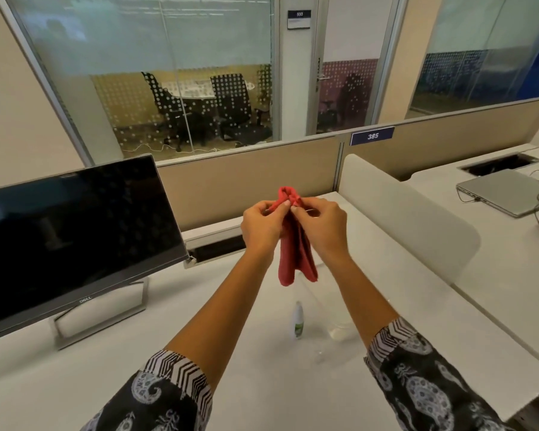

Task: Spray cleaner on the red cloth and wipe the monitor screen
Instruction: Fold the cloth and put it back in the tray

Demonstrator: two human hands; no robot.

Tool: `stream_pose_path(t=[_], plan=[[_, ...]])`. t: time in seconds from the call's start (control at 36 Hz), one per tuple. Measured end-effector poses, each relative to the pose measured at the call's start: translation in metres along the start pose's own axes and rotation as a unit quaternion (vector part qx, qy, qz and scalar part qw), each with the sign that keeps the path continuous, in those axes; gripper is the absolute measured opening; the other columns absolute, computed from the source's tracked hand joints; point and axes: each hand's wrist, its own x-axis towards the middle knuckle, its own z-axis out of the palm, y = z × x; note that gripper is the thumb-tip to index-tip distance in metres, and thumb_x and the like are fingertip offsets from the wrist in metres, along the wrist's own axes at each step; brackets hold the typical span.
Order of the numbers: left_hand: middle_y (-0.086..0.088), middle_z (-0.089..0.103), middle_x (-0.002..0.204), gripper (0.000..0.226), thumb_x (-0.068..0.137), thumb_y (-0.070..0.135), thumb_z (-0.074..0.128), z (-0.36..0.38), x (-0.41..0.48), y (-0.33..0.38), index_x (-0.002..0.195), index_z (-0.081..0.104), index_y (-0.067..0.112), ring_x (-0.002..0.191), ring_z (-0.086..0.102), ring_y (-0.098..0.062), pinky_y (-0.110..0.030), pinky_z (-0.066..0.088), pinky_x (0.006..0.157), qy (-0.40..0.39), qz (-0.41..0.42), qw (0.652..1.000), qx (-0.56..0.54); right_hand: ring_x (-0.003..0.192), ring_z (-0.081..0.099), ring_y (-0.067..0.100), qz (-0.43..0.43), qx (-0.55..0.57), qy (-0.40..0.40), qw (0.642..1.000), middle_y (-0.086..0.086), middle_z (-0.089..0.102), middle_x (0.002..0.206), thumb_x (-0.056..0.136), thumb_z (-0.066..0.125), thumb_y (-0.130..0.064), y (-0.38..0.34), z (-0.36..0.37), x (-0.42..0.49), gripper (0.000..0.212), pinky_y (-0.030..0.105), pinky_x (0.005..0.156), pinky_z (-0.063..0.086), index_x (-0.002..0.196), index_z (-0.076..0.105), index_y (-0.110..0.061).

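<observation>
Operator: I confirm both hands are raised above the white surface (262, 384). The left hand (262, 227) and the right hand (321, 227) meet at the top edge of the red cloth (296, 259).

Monitor: State of the fingers?

Operator: On each hand the fingers are pinched together on the cloth's upper fold. A small loop of fabric stands up above the two hands. The remainder hangs down between the forearms in two folded layers, clear of the surface.

Monitor: Location of the cleaner?

Operator: I see a small white spray bottle (298, 320) standing upright on the surface, below the hanging cloth and between the forearms. No hand touches it. Just to its right lies a clear plastic item (339, 332); I cannot tell what it is.

Monitor: Location of the screen?

Operator: The Dell monitor (72, 231) stands on its silver stand at the left, well apart from the hands. Its screen is dark. The cloth does not touch it.

Monitor: Other items?

Operator: A closed silver laptop (511, 191) with a cable attached rests on the neighbouring desk at the far right, past a white divider (417, 219).
</observation>
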Motion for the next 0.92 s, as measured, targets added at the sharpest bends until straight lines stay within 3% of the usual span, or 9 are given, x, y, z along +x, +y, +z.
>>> stream_pose_path(t=[0.22, 0.31, 0.42, 0.47, 0.56, 0.67, 0.75, 0.83, 0.92], plan=[[-0.017, 0.072, 0.094, 0.052, 0.097, 0.051, 0.046, 0.017, 0.001, 0.022, 0.091, 0.072, 0.006, 0.089, 0.069, -0.025, -0.04, 0.059, 0.082, 0.009, -0.009, 1.0, -0.026, 0.105, 0.054, 0.012, -0.025, -0.002, -0.073, 0.997, 0.003, 0.06, 0.126, 0.089, 0.072, -0.026, 0.008, 0.003, 0.004, 0.051, 0.029, 0.093, 0.047, 0.137, 0.056, -0.015], [-0.012, 0.074, 0.092, 0.045, 0.099, 0.044, 0.047, 0.022, 0.005, 0.028, 0.094, 0.074, 0.009, 0.094, 0.07, -0.025, -0.045, 0.057, 0.088, -0.027, -0.021, 0.999, -0.025, 0.105, 0.058, 0.013, -0.016, 0.015, -0.048, 0.999, 0.003, 0.063, 0.125, 0.094, 0.066, -0.019, 0.016, 0.0, 0.012, 0.047, 0.032, 0.095, 0.051, 0.139, 0.054, -0.017], [-0.007, 0.075, 0.093, 0.027, 0.092, 0.031, 0.056, 0.024, 0.012, 0.025, 0.094, 0.077, 0.014, 0.097, 0.069, -0.025, -0.045, 0.054, 0.092, -0.056, 0.002, 0.998, 0.01, 0.1, 0.063, 0.015, 0.008, 0.044, -0.031, 0.999, -0.008, 0.067, 0.109, 0.1, 0.056, -0.017, 0.032, -0.014, 0.03, 0.036, 0.02, 0.086, 0.051, 0.135, 0.061, -0.021], [-0.004, 0.073, 0.099, 0.018, 0.088, 0.024, 0.063, 0.024, 0.017, 0.019, 0.102, 0.074, 0.018, 0.098, 0.067, -0.019, -0.039, 0.055, 0.09, -0.041, 0.036, 0.998, 0.034, 0.105, 0.063, 0.018, 0.021, 0.051, -0.063, 0.996, -0.009, 0.065, 0.109, 0.099, 0.056, -0.015, 0.044, -0.023, 0.042, 0.035, 0.026, 0.09, 0.051, 0.133, 0.063, -0.022], [-0.004, 0.058, 0.126, 0.047, 0.083, 0.03, 0.074, 0.025, 0.027, 0.009, 0.126, 0.058, 0.024, 0.109, 0.059, -0.018, -0.035, 0.054, 0.089, -0.052, 0.07, 0.99, 0.107, 0.11, 0.065, 0.017, 0.059, 0.097, -0.158, 0.981, -0.007, 0.07, 0.114, 0.099, 0.055, -0.013, 0.06, -0.039, 0.055, 0.035, 0.038, 0.101, 0.051, 0.123, 0.067, -0.034], [-0.007, 0.048, 0.142, 0.076, 0.078, 0.039, 0.079, 0.033, 0.041, 0.002, 0.144, 0.044, 0.023, 0.128, 0.047, -0.024, -0.042, 0.046, 0.103, -0.15, 0.044, 0.972, 0.176, 0.103, 0.069, 0.009, 0.099, 0.115, -0.257, 0.955, -0.011, 0.073, 0.109, 0.1, 0.051, -0.01, 0.072, -0.056, 0.059, 0.04, 0.025, 0.088, 0.055, 0.109, 0.071, -0.042], [-0.009, 0.067, 0.118, 0.052, 0.081, 0.028, 0.078, 0.044, 0.048, -0.003, 0.128, 0.061, 0.014, 0.106, 0.064, -0.022, -0.032, 0.054, 0.089, -0.234, -0.006, 0.959, 0.161, 0.1, 0.071, 0.016, 0.155, 0.116, -0.274, 0.942, -0.001, 0.074, 0.107, 0.101, 0.053, -0.016, 0.084, -0.063, 0.06, 0.028, 0.022, 0.076, 0.055, 0.12, 0.065, -0.032], [-0.002, 0.071, 0.085, 0.013, 0.082, 0.018, 0.076, 0.057, 0.055, -0.014, 0.095, 0.074, 0.014, 0.08, 0.065, -0.017, -0.027, 0.054, 0.071, -0.231, -0.029, 0.959, 0.162, 0.096, 0.073, 0.018, 0.213, 0.105, -0.291, 0.927, 0.002, 0.074, 0.106, 0.095, 0.063, -0.034, 0.098, -0.068, 0.057, 0.032, 0.022, 0.065, 0.057, 0.126, 0.057, -0.027], [0.0, 0.067, 0.074, 0.004, 0.083, 0.017, 0.076, 0.07, 0.062, -0.029, 0.082, 0.072, 0.016, 0.072, 0.062, -0.015, -0.025, 0.051, 0.062, -0.209, -0.073, 0.962, 0.162, 0.091, 0.074, 0.02, 0.257, 0.089, -0.304, 0.913, 0.005, 0.073, 0.107, 0.085, 0.076, -0.036, 0.115, -0.072, 0.051, 0.045, 0.032, 0.073, 0.061, 0.123, 0.054, -0.024]])
